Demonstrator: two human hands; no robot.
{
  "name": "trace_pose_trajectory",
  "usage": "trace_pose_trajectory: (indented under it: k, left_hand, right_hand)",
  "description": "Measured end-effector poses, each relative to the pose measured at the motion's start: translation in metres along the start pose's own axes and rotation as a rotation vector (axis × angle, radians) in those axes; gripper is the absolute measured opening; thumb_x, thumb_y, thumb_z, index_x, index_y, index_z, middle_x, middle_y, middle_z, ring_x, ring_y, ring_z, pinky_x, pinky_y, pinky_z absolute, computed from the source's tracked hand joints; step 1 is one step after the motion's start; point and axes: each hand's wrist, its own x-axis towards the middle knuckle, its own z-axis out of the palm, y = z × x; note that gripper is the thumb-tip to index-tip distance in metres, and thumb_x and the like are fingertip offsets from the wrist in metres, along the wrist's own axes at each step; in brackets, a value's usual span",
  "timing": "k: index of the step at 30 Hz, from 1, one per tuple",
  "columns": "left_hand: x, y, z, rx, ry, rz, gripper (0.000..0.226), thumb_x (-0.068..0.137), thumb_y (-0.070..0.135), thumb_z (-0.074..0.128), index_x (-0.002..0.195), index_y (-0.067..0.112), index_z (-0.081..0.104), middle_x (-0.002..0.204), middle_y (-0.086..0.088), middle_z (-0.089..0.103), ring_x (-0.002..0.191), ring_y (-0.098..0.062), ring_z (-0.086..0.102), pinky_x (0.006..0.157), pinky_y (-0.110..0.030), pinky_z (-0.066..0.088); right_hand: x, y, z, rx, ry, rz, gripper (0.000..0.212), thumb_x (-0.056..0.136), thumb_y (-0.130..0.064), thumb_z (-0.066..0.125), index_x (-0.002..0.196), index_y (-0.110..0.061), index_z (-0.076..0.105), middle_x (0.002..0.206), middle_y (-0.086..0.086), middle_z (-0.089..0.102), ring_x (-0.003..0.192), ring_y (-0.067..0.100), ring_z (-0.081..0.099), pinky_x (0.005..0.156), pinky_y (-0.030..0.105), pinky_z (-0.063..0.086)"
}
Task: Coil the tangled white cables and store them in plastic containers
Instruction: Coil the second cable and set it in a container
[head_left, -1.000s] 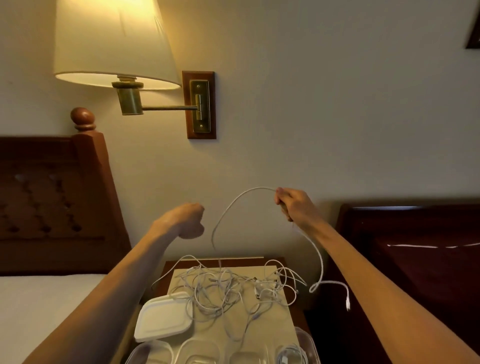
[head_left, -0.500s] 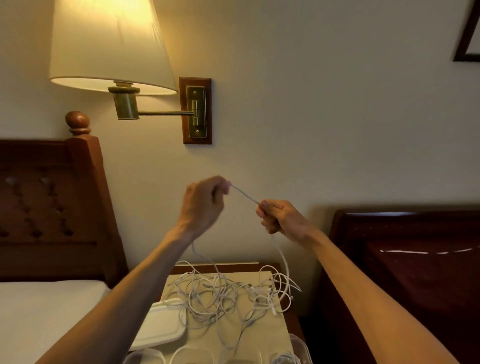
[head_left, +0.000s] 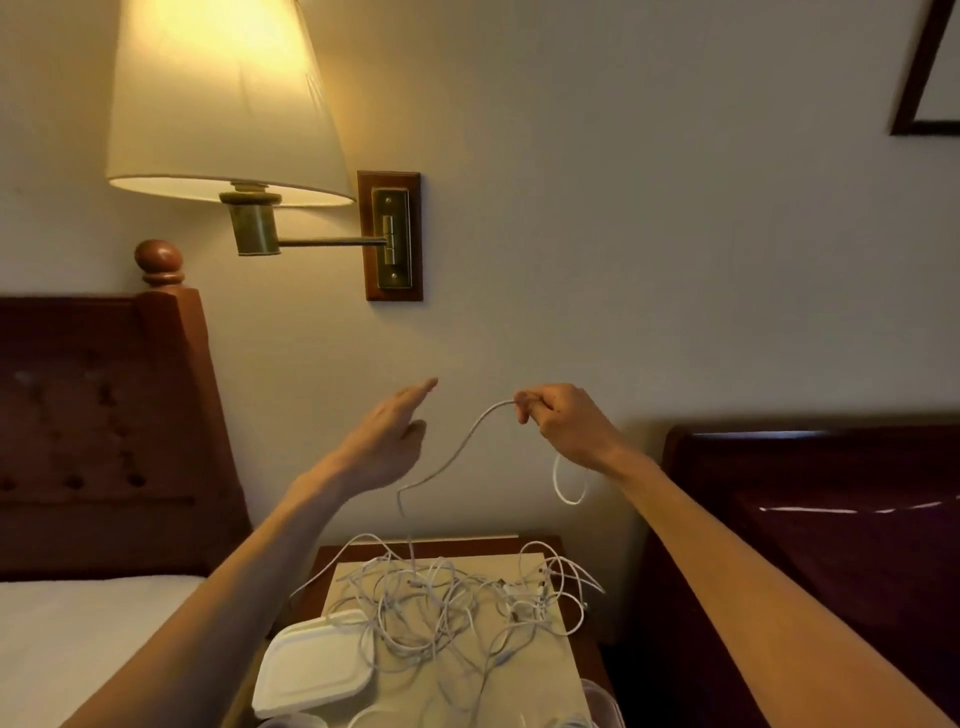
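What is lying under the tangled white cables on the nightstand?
Under the tangled white cables lies a beige mat on the wooden nightstand. Some strands also cross the edge of the white lid. The mat's middle is partly covered.

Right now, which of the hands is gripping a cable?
The right hand pinches the lifted white cable; the left hand is open, touching nothing.
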Motion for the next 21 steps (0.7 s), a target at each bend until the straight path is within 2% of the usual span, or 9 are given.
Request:
trace_pose_trajectory:
  k: [2,4,6,7,9,12,15,18,21]
  left_hand:
    - [0.003,0.030,0.017,-0.093,0.038,0.164,0.045,0.104,0.018,0.037,0.149,0.016,0.030,0.144,0.001,0.042,0.133,-0.013,0.038,0.109,-0.031,0.031]
    - [0.010,0.041,0.024,-0.097,0.109,0.199,0.030,0.104,0.020,0.036,0.128,0.011,0.051,0.119,-0.009,0.061,0.104,-0.014,0.058,0.089,-0.032,0.047]
    - [0.013,0.046,0.027,-0.128,0.194,0.247,0.023,0.104,0.015,0.037,0.096,0.011,0.058,0.082,-0.010,0.062,0.067,-0.009,0.055,0.063,-0.031,0.047]
    - [0.013,0.049,0.026,-0.127,0.246,0.267,0.024,0.103,0.014,0.039,0.087,0.014,0.057,0.070,-0.003,0.057,0.057,-0.007,0.050,0.056,-0.026,0.042]
    - [0.012,0.048,0.013,-0.074,0.382,0.290,0.021,0.099,0.009,0.047,0.082,0.016,0.057,0.066,0.006,0.055,0.056,-0.007,0.050,0.055,-0.021,0.040]
    - [0.020,0.020,-0.030,-0.043,0.639,0.066,0.019,0.094,0.003,0.048,0.087,0.012,0.064,0.080,-0.002,0.063,0.073,-0.018,0.057,0.070,-0.030,0.046]
    - [0.024,-0.001,-0.051,0.070,0.663,0.077,0.024,0.100,0.020,0.046,0.086,0.013,0.063,0.076,-0.002,0.063,0.070,-0.020,0.059,0.066,-0.037,0.053]
    - [0.024,-0.007,-0.046,0.060,0.730,0.027,0.023,0.100,0.021,0.046,0.086,0.014,0.063,0.075,-0.004,0.063,0.069,-0.022,0.058,0.065,-0.039,0.052]
    - [0.023,-0.025,-0.055,0.041,0.774,-0.080,0.025,0.100,0.023,0.046,0.086,0.013,0.064,0.077,-0.008,0.064,0.070,-0.025,0.058,0.065,-0.041,0.051]
  right_hand:
    - [0.005,-0.020,0.003,-0.024,-0.023,-0.033,0.041,0.105,-0.027,0.040,0.076,-0.011,0.065,0.059,-0.012,0.051,0.054,0.000,0.048,0.061,0.020,0.036]
    - [0.009,-0.030,0.002,-0.009,-0.028,-0.031,0.044,0.105,-0.030,0.037,0.075,-0.012,0.062,0.061,-0.010,0.050,0.055,0.004,0.045,0.059,0.024,0.035]
    - [0.009,-0.034,-0.001,0.026,-0.035,-0.020,0.044,0.105,-0.031,0.036,0.071,-0.014,0.058,0.059,-0.006,0.048,0.053,0.009,0.041,0.056,0.026,0.033]
    - [0.009,-0.035,-0.003,0.098,-0.066,0.002,0.044,0.106,-0.032,0.036,0.070,-0.015,0.056,0.057,-0.004,0.045,0.050,0.009,0.038,0.053,0.025,0.032]
    - [0.006,-0.033,-0.008,0.320,-0.140,0.076,0.042,0.106,-0.032,0.035,0.071,-0.016,0.052,0.054,-0.003,0.038,0.046,0.009,0.031,0.045,0.023,0.025]
    - [-0.010,-0.011,-0.017,0.487,-0.121,0.181,0.041,0.106,-0.033,0.035,0.069,-0.017,0.047,0.054,-0.002,0.029,0.044,0.009,0.024,0.042,0.024,0.017]
    - [-0.031,0.012,-0.007,0.590,-0.142,0.228,0.041,0.106,-0.035,0.033,0.071,-0.018,0.046,0.054,-0.003,0.028,0.044,0.009,0.021,0.040,0.023,0.015]
    - [-0.038,0.015,0.003,0.699,-0.168,0.260,0.041,0.106,-0.035,0.034,0.070,-0.019,0.047,0.056,-0.004,0.027,0.045,0.010,0.019,0.043,0.025,0.013]
    - [-0.043,0.017,-0.003,0.735,-0.208,0.278,0.042,0.105,-0.037,0.034,0.069,-0.021,0.048,0.054,-0.006,0.028,0.044,0.008,0.020,0.038,0.019,0.018]
